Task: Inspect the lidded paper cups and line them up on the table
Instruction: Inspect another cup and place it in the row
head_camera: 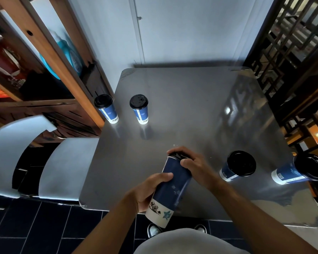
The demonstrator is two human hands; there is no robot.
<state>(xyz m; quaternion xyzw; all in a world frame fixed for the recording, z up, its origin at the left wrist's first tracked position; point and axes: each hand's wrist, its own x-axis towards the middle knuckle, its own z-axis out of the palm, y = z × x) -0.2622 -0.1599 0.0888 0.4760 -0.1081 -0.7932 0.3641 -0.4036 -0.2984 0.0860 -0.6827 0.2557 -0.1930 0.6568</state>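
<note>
Both hands' fingers grip a tilted blue cup (174, 187): left hand (151, 189) body, right hand (191, 162) lid; print seemingly unreadable.

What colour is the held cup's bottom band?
Cream, with dark prints and a teal star, in the head view.

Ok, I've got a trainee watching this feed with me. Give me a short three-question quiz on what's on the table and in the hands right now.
1. How many lidded cups stand on the table unheld?
2. True or false: the held cup is upright.
3. Which hand covers the held cup's lid? A) left hand B) right hand C) neither

Key
1. Four: far-left cup, second cup, near-right cup, right-edge cup.
2. False: it is tilted, lid end away from the person.
3. B: the right hand holds the lid end; the left hand grips the body.
</note>
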